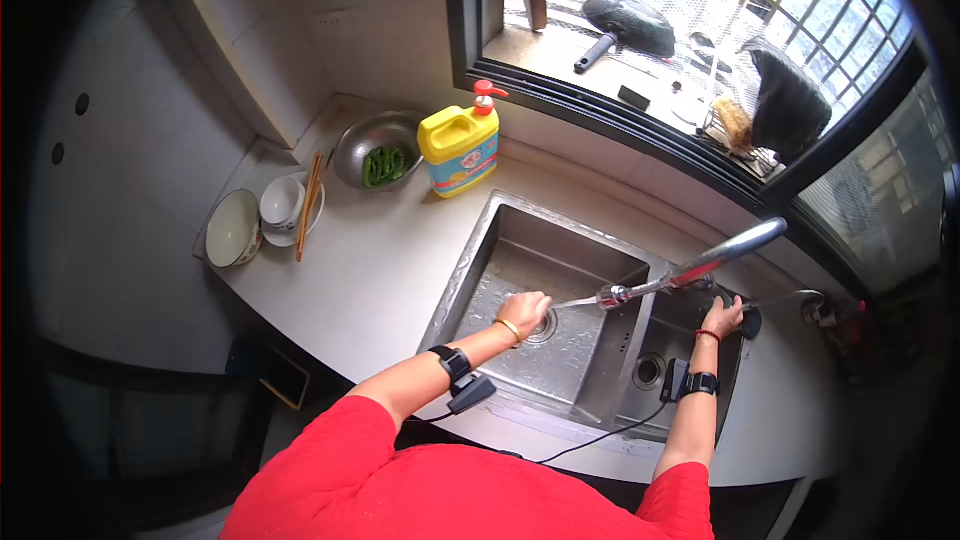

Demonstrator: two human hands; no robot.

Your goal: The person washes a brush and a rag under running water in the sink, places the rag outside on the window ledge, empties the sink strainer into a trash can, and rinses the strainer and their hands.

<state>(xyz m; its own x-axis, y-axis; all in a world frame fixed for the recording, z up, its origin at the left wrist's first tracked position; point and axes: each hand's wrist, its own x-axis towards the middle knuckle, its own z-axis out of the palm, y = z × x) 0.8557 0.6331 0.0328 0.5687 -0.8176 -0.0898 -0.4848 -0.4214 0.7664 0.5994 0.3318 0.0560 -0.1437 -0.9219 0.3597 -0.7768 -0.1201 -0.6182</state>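
My left hand (525,313) is curled closed over the drain (542,327) of the large steel sink basin (610,370), under the end of the faucet. Whatever it may hold is hidden inside the fingers. Water comes from the chrome faucet (640,289) right beside the knuckles. Above the far side of the small basin (635,400), my right hand (722,318) has its fingers curled around a dark part near the faucet base. A black rounded object (751,325) is just right of that hand.
On the counter (345,290) left of the sink stand a yellow soap bottle (462,153) with a red pump, a steel bowl (350,155) of green peppers (386,166), white bowls (282,201) with chopsticks (308,210), and a wider bowl (234,229). A wok (632,22) lies beyond the window.
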